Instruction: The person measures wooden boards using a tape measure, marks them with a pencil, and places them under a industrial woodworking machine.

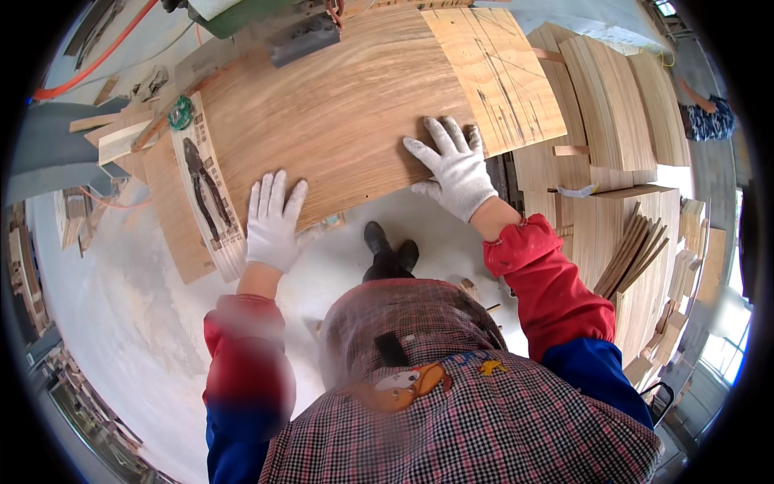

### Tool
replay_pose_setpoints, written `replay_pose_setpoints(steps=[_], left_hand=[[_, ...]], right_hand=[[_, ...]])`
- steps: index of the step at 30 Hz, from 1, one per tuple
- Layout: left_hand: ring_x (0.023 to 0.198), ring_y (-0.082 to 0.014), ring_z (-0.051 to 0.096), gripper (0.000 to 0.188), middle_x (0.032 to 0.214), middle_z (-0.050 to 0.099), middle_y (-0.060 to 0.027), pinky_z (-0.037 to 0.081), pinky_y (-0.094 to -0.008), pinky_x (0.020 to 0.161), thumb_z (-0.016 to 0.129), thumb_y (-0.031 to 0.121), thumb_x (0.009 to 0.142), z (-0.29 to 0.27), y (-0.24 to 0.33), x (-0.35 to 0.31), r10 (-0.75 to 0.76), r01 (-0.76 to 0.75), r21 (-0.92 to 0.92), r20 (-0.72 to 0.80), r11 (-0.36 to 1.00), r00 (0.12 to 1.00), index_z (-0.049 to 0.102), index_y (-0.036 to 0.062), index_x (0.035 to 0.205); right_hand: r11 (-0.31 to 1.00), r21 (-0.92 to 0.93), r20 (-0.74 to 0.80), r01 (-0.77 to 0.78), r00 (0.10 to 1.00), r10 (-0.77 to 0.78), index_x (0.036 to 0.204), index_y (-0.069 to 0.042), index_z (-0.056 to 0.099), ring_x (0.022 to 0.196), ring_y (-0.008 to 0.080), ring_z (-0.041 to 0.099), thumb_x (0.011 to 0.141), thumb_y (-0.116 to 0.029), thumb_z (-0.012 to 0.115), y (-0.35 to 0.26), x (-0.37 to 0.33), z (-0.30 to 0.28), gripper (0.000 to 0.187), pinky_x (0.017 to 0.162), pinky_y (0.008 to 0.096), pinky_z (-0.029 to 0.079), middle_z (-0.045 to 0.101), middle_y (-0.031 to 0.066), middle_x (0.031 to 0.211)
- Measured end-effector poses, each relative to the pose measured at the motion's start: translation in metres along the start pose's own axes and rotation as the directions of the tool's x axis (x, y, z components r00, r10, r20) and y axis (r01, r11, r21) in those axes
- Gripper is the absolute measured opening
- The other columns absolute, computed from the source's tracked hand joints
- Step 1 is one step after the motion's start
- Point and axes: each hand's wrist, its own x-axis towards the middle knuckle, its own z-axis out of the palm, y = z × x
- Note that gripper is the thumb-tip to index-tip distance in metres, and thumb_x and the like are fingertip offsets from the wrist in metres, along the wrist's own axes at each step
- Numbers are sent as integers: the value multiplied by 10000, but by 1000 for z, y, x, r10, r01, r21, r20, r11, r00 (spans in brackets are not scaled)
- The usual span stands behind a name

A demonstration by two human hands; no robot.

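A wide brown wooden panel (pixel 322 113) lies across the bench before me. My left hand (pixel 272 222), in a white glove, rests flat at its near left edge, fingers stretched away from me. Farther right, my right hand (pixel 458 168) presses on the near edge with its gloved fingers spread; the fingertips look soiled. Neither hand holds anything. Left of my left hand, dark pliers (pixel 203 189) lie on a pale wooden strip (pixel 230 254). A green roll of tape (pixel 181 113) sits near the strip's far end.
A lighter plywood board (pixel 500 81) with dark lines adjoins the panel's right side. Tall stacks of boards (pixel 617 105) stand at the right, with loose slats (pixel 633 254) on one. A green machine (pixel 230 16) is at the far edge; an orange hose (pixel 101 60) hangs far left.
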Motion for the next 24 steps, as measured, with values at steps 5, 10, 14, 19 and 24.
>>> replay_pose_setpoints(steps=[5,10,14,19,24], left_hand=[[1329,-429,281,884,1447,307,-227,189,-531,1115,736,487,665,9,-7,4,26,-25,40,-23,999,999,405,76,1374],[1323,-428,290,873,1439,324,-217,196,-532,1113,729,507,654,7,-7,6,26,-25,37,-29,999,999,433,80,1356],[1322,-415,298,852,1429,333,-215,206,-536,1108,724,508,662,4,-7,4,13,-13,31,-25,999,1000,441,92,1349],[1322,-406,300,840,1424,331,-217,212,-545,1102,724,508,669,5,-4,7,21,-21,29,-26,999,999,441,97,1344],[1329,-418,275,857,1424,323,-217,186,-542,1111,735,505,658,5,-6,2,2,-2,47,-2,999,1000,428,98,1348]], right_hand=[[1000,-24,9,-4,1000,4,1388,-286,391,1360,324,284,772,-467,666,-1,2,-1,698,1084,575,221,317,112,1462],[1000,-30,-4,8,1000,-9,1378,-282,395,1356,325,283,764,-451,679,0,3,-1,697,1072,581,240,320,109,1454],[999,-28,4,22,1000,-22,1377,-280,390,1361,329,271,758,-436,689,-2,4,-1,705,1057,607,247,317,110,1454],[999,-35,64,-2,998,4,1400,-282,356,1372,327,255,773,-475,657,0,2,-4,722,1059,622,231,298,112,1469],[1000,-23,56,-4,998,5,1399,-287,369,1373,322,266,791,-455,640,-5,2,-11,686,1082,597,203,297,106,1479]])
